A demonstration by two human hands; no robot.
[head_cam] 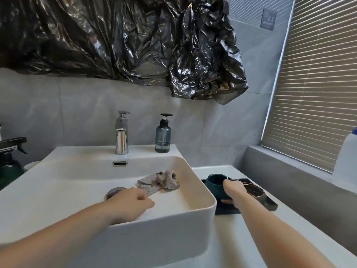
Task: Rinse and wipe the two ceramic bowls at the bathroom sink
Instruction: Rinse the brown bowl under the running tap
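Note:
A dark teal ceramic bowl [214, 185] stands on a black mat [226, 210] right of the sink. My right hand [232, 190] grips the bowl's near side, thumb under its lower edge. Behind that hand sits a second bowl [255, 192], brown inside with a dark rim. A crumpled, patterned grey cloth [160, 181] lies inside the white sink basin [201, 207] at its right. My left hand [133, 200] reaches into the basin with loosely curled fingers, and its fingertips pinch the cloth's near corner.
A chrome faucet [122, 136] and a blue-grey pump bottle [163, 139] stand at the back of the sink. The drain [114, 191] sits left of my left hand. Black plastic sheeting [135, 41] covers the wall above. A window blind [316, 84] and ledge are on the right.

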